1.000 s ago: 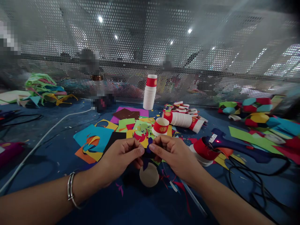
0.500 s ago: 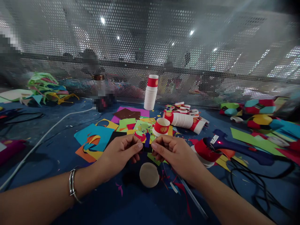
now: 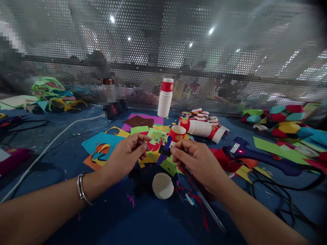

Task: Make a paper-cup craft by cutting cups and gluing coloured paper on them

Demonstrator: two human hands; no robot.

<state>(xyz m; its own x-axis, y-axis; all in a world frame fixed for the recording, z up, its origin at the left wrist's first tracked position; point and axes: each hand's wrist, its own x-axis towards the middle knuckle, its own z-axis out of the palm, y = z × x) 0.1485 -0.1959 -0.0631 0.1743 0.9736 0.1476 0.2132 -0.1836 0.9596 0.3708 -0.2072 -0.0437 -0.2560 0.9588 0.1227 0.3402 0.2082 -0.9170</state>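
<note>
My right hand [image 3: 192, 158] is closed in a pinch, with a small black piece of paper [image 3: 164, 151] at its fingertips. Dark blue paper [image 3: 168, 142] shows behind that piece. To the left, my left hand [image 3: 130, 151] hovers with fingers loosely curled and thumb apart, nothing visible in it. Below both hands lies a round pale piece [image 3: 162, 186] on the blue surface. A red and white paper cup [image 3: 177, 133] stands just beyond my right fingers, beside scattered coloured paper scraps [image 3: 155, 137].
A tall cup stack [image 3: 165, 98] stands at the back; another stack [image 3: 199, 128] lies sideways. At right, a dark blue glue gun [image 3: 265, 158] with a lit red light rests by its black cable [image 3: 278, 194]. A clear stick [image 3: 206, 204] lies near my right wrist.
My hands have moved apart: the left went back to the left and its fingers loosened. My right hand has shifted slightly right and up, the small black piece now showing at its fingertips.
</note>
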